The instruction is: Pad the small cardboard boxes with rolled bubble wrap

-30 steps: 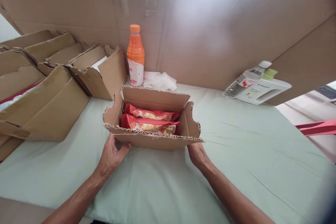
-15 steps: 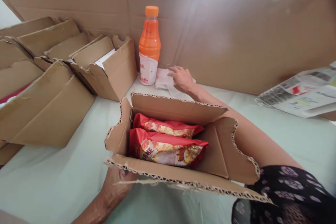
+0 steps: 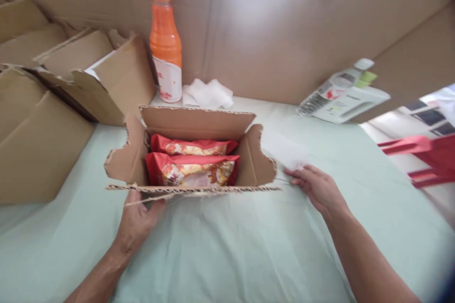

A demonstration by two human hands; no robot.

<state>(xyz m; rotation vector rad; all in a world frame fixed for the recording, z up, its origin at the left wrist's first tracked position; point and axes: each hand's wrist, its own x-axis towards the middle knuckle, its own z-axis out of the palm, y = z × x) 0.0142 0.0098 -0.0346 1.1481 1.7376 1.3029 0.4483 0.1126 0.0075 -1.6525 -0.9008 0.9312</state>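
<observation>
An open cardboard box (image 3: 199, 123) stands on the pale green cloth, flaps up. Inside lie two red snack packets, one at the front (image 3: 192, 173) and one behind it (image 3: 194, 147). My left hand (image 3: 137, 220) grips the box's near left corner under the front flap. My right hand (image 3: 316, 187) is just right of the box, its fingertips pinching the near edge of a thin white sheet (image 3: 284, 151), which is blurred by motion.
An orange bottle (image 3: 165, 52) and a crumpled white tissue pile (image 3: 208, 94) stand behind the box against a cardboard wall (image 3: 284, 33). Several folded cardboard boxes (image 3: 39, 147) crowd the left. A clear bottle and a white jug (image 3: 341, 94) lie at back right. A red frame (image 3: 423, 151) sits beyond the table's right edge.
My right hand left the box, reached back to the tissue pile by the bottle, then came back to the box's right side with a white sheet. My left hand stayed on the box.
</observation>
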